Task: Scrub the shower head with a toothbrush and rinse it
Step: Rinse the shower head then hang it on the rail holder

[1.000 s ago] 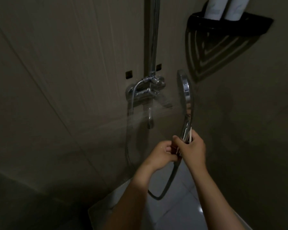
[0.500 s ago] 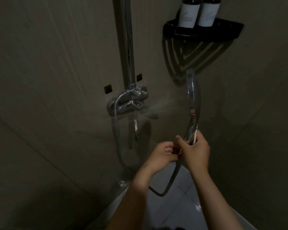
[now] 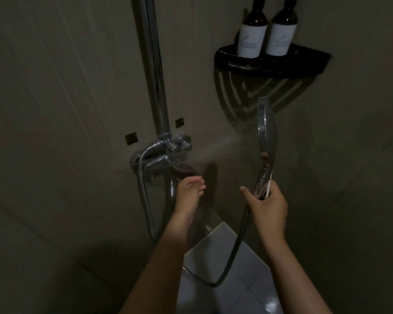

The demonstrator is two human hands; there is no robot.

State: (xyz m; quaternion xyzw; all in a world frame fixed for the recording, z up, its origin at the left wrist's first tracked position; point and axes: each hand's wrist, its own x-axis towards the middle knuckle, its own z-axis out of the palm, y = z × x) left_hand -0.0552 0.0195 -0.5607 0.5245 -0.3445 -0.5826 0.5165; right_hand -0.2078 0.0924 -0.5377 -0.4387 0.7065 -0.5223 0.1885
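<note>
The chrome shower head stands upright at centre right, its face turned left, and water sprays from it toward the wall. My right hand grips its handle, with a thin white toothbrush handle pressed against it. My left hand is stretched out to the chrome mixer tap on the wall, fingers apart just below the tap lever, holding nothing. The toothbrush's bristles are hidden.
A chrome riser pipe runs up the wall above the tap. The metal hose loops down from the handle over the pale floor. A black corner shelf at upper right carries two dark bottles with white labels.
My left hand has left the shower handle and reached left and up to the tap. The view has tilted up, showing more of the shelf and bottles.
</note>
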